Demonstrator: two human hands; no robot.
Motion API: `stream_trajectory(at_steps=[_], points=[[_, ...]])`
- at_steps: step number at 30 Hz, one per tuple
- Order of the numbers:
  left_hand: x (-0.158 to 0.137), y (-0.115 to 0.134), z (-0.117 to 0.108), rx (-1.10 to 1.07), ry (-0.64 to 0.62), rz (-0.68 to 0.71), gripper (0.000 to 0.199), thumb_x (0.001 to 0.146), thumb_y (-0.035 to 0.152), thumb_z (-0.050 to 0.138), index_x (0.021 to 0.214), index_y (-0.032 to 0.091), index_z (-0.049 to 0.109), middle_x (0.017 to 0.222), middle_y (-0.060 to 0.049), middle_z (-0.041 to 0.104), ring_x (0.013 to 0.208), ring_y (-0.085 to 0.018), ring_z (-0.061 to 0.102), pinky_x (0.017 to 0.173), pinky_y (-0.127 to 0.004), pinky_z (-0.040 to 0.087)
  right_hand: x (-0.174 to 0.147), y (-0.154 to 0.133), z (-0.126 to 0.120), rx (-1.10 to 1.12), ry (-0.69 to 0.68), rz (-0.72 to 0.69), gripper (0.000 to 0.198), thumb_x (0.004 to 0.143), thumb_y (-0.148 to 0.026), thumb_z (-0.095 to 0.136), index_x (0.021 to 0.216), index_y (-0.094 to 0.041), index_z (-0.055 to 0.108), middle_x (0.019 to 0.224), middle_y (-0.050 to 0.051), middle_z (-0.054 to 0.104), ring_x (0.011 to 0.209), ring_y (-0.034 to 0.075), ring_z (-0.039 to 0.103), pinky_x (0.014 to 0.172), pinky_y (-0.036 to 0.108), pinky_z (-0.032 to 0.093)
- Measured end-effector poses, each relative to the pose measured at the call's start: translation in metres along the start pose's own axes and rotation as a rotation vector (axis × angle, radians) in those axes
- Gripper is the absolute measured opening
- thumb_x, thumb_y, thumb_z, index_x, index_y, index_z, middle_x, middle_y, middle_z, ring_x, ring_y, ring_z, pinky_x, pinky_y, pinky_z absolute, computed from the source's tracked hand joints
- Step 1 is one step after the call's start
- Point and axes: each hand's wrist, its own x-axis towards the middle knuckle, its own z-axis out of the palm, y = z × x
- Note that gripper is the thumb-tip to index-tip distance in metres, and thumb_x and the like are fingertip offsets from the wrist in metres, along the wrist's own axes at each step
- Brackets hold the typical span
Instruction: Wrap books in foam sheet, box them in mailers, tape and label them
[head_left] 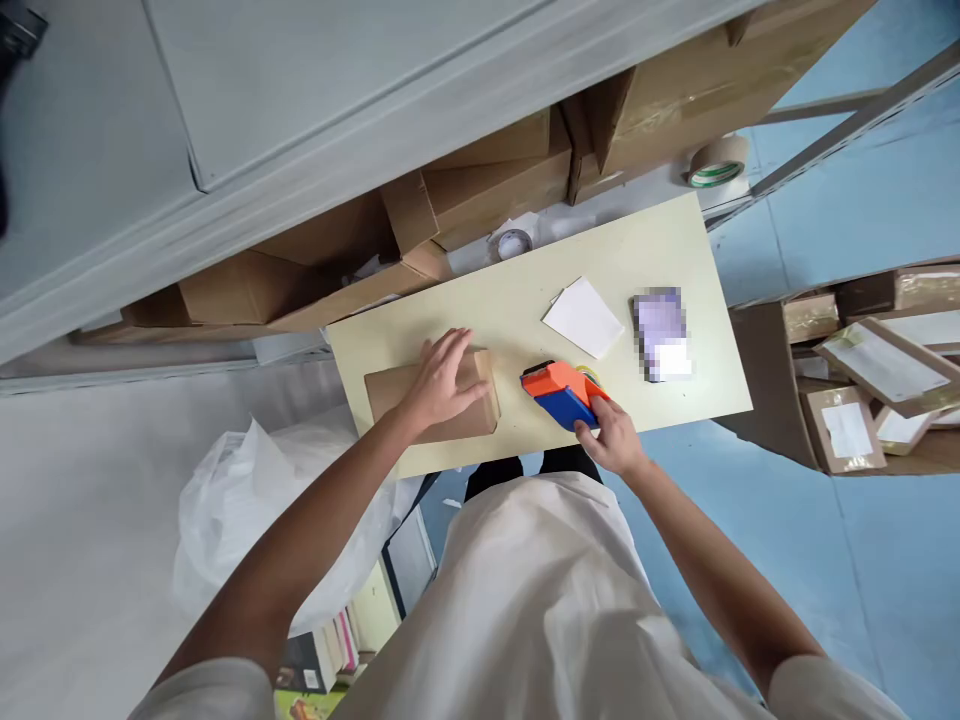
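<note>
My left hand [444,385] lies over a small brown cardboard box [390,393], its fingers stretched out and a little spread across the top near the right end. In my right hand [611,436] is an orange and blue tape dispenser [562,392], gripped at its right end. The dispenser is at the table's near edge, a short gap to the right of the box. Part of a yellowish tape roll shows behind it. White paper slips [583,317] lie beyond the dispenser, and a purple item [661,333], blurred out, lies farther right.
Open cardboard boxes [300,270] line the shelf behind the cream table [517,275]. Tape rolls [514,243] sit there too. A large carton of packed parcels [847,430] stands at the right. White plastic bags [247,510] and books [319,655] are at the lower left.
</note>
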Motion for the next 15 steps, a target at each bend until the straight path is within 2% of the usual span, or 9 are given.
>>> stream_trajectory(at_steps=[2,4,7,10,13,15], points=[[0.015,0.021,-0.01,-0.193,-0.04,0.001,0.075,0.082,0.049,0.057,0.143,0.014,0.033,0.141,-0.018,0.045,0.129,-0.03,0.044,0.106,-0.046,0.035,-0.001,-0.004,-0.012,0.184,-0.017,-0.042,0.028,0.082,-0.045,0.045,0.087,-0.019,0.054,0.07,0.005,0.056,0.061,0.019,0.05,0.061,0.032,0.043],[0.03,0.041,-0.019,-0.386,-0.212,-0.015,0.065,0.081,0.047,0.058,0.136,0.013,0.046,0.124,-0.016,0.061,0.11,-0.025,0.059,0.093,-0.039,0.047,0.0,-0.009,-0.018,0.339,-0.048,-0.035,0.035,0.082,-0.05,0.044,0.089,-0.018,0.056,0.064,0.001,0.052,0.055,0.015,0.045,0.055,0.029,0.04],[0.05,0.062,-0.024,-0.49,-0.416,0.025,0.042,0.08,0.041,0.06,0.109,0.011,0.066,0.1,-0.011,0.071,0.089,-0.02,0.065,0.079,-0.032,0.051,0.001,-0.012,-0.018,0.493,-0.056,0.008,0.042,0.08,-0.055,0.046,0.09,-0.017,0.058,0.059,-0.002,0.048,0.051,0.012,0.04,0.05,0.027,0.035],[0.062,0.069,-0.023,-0.397,-0.451,0.082,0.026,0.08,0.035,0.058,0.084,0.012,0.07,0.078,-0.005,0.071,0.073,-0.014,0.063,0.069,-0.026,0.049,0.0,-0.008,-0.012,0.599,-0.052,0.032,0.042,0.078,-0.057,0.051,0.086,-0.016,0.058,0.057,-0.003,0.047,0.049,0.011,0.039,0.048,0.025,0.032],[0.07,0.073,-0.02,-0.236,-0.424,0.108,0.023,0.08,0.031,0.056,0.073,0.012,0.066,0.064,0.0,0.065,0.061,-0.011,0.057,0.062,-0.023,0.044,0.0,-0.003,-0.006,0.696,-0.072,0.084,0.045,0.075,-0.062,0.054,0.076,-0.017,0.056,0.053,-0.004,0.044,0.047,0.009,0.037,0.045,0.024,0.03],[0.076,0.076,-0.018,-0.151,-0.415,0.091,0.022,0.081,0.029,0.055,0.068,0.013,0.064,0.059,0.001,0.062,0.058,-0.01,0.055,0.062,-0.023,0.044,0.003,-0.001,-0.002,0.782,-0.047,0.17,0.052,0.074,-0.07,0.051,0.067,-0.018,0.053,0.05,-0.004,0.04,0.045,0.009,0.034,0.043,0.023,0.028]])
